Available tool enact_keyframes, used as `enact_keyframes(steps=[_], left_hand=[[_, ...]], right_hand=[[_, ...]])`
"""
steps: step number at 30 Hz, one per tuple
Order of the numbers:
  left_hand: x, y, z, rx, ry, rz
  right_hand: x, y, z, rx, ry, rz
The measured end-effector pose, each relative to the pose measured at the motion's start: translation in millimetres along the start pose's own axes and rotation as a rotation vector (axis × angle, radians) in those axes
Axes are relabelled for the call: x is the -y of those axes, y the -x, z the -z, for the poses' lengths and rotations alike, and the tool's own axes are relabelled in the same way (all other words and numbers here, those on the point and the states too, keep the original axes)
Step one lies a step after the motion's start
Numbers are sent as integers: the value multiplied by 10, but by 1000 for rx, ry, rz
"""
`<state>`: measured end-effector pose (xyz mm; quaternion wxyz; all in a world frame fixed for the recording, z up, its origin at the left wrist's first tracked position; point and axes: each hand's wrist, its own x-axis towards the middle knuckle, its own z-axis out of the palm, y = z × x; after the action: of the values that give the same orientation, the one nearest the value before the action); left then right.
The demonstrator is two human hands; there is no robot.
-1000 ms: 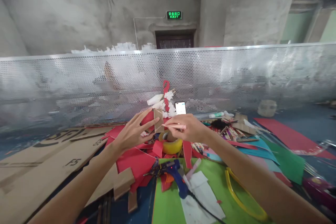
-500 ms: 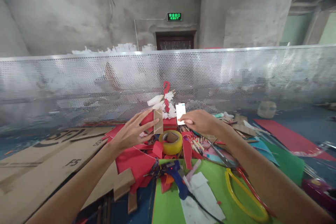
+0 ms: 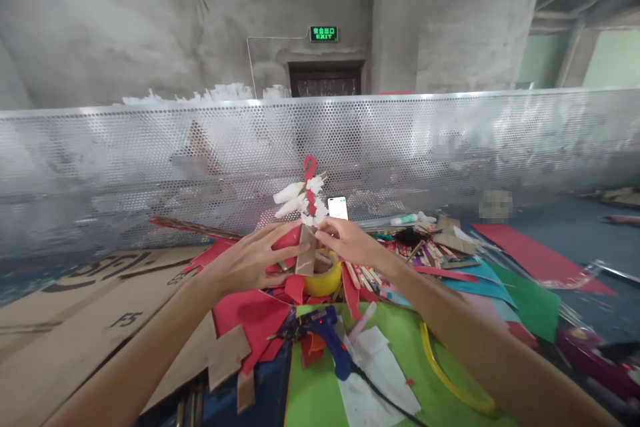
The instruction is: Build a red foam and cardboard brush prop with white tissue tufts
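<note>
My left hand holds a red piece with a strip of brown cardboard upright along its right side. My right hand has its bent fingers at the upper right edge of that strip, in a pinch. Just behind both hands rises a craft piece with white petals, white crumpled tufts and a curled red top. A lit phone stands behind my right hand, partly covered by it. Below the hands lies a yellow tape roll, its upper left hidden by the cardboard.
A blue glue gun lies on a green sheet with white paper scraps. Yellow-handled scissors sit under my right forearm. Printed cardboard spreads at the left. Colored paper and sticks cover the right. A perforated metal panel stands behind.
My right hand has left the phone and moved left and slightly down to the cardboard strip. The strip in my left hand is lower in view. The view has shifted slightly right.
</note>
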<state>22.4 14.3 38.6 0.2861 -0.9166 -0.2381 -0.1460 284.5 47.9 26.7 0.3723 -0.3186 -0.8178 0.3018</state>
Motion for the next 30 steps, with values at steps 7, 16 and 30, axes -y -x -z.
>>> enact_keyframes(steps=[7, 16, 30], left_hand=[[5, 6, 7, 69, 37, 66], [46, 29, -25, 108, 60, 132], [518, 399, -200, -115, 353, 568]], right_hand=[[-72, -8, -142, 74, -518, -302], [-200, -62, -397, -37, -806, -364], [-442, -65, -131, 91, -713, -298]])
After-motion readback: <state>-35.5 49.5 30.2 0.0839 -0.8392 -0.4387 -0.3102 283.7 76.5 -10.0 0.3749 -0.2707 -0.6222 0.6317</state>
